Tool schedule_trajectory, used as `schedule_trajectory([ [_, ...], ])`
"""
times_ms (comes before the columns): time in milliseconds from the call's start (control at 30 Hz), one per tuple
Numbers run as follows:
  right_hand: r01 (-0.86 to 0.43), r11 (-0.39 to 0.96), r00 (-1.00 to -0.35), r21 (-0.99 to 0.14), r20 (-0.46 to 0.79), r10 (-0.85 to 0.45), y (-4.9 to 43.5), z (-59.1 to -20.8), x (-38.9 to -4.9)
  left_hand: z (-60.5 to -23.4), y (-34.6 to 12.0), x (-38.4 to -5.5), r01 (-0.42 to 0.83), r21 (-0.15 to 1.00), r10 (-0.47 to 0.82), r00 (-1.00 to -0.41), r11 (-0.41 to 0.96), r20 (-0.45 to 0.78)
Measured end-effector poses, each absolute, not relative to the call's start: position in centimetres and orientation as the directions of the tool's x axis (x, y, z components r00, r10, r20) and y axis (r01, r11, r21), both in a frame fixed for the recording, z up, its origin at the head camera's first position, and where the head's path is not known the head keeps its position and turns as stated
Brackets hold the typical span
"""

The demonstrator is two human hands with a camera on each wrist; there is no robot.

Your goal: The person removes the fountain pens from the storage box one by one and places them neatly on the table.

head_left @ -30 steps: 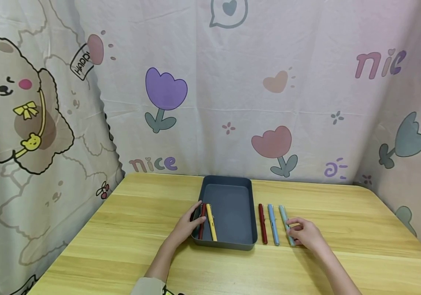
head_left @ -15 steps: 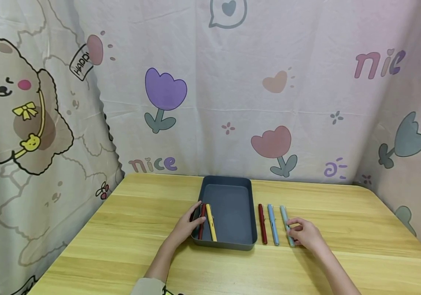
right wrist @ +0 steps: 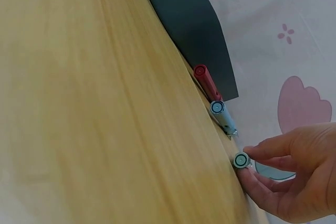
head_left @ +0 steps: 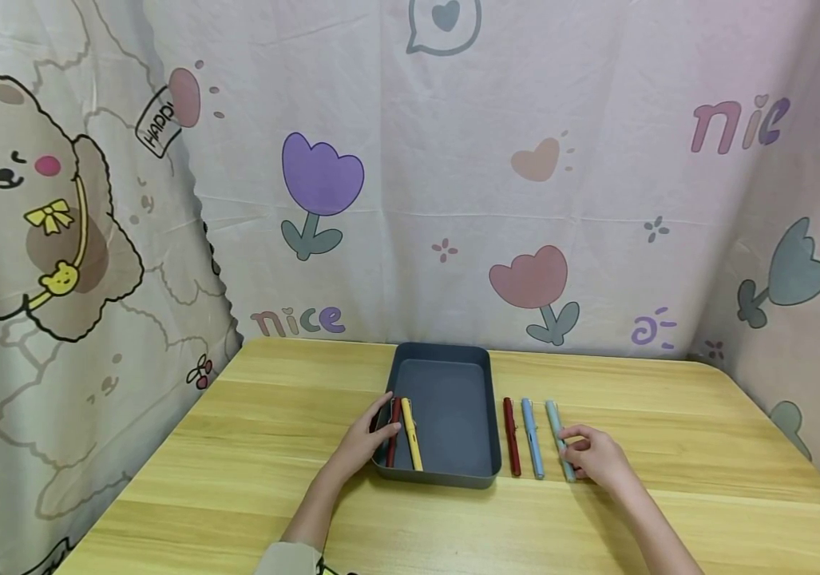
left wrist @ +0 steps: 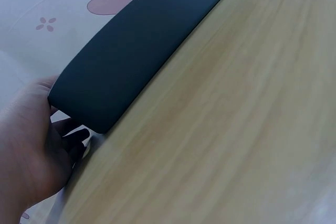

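Note:
My left hand (head_left: 359,444) grips the left wall of a dark grey tray (head_left: 456,415), thumb over the rim and fingers outside. Inside the tray, near that thumb, lie a dark red pen (head_left: 392,449) and a yellow pen (head_left: 412,435). To the right of the tray, a second dark red pen (head_left: 512,439), a blue pen (head_left: 532,441) and a pale green pen (head_left: 554,417) lie in a row on the table. My right hand (head_left: 596,455) pinches the pale green pen between thumb and fingers; the right wrist view shows its round end (right wrist: 241,160) at the fingertips.
Everything stands on a light wooden table (head_left: 237,479). A printed cloth (head_left: 453,160) hangs behind the table's far edge and along both sides. The tray's far end reaches close to that cloth.
Over the last second the pale green pen's upper end has shifted very slightly to the right in my right hand. My left hand and the tray stay still.

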State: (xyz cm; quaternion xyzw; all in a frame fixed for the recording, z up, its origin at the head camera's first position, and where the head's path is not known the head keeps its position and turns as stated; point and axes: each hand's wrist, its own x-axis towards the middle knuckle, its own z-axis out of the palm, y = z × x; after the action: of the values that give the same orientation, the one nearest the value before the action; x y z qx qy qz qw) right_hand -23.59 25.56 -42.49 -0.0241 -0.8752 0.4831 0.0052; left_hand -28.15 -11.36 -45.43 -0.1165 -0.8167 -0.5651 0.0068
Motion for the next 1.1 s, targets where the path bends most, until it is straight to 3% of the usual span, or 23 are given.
schedule_trajectory([
  [867, 0.041, 0.54, -0.998, -0.841, -0.014, 0.054, 25.6, -42.5, -23.5, -45.6, -11.4, -28.2, 0.2, 0.924, 0.192, -0.971, 0.327, 0.142],
  [1100, 0.03, 0.552, -0.999, -0.833, -0.002, 0.05, 25.7, -42.5, -23.7, -43.5, -11.1, -26.9, 0.198, 0.932, 0.201, -0.969, 0.304, 0.141],
])
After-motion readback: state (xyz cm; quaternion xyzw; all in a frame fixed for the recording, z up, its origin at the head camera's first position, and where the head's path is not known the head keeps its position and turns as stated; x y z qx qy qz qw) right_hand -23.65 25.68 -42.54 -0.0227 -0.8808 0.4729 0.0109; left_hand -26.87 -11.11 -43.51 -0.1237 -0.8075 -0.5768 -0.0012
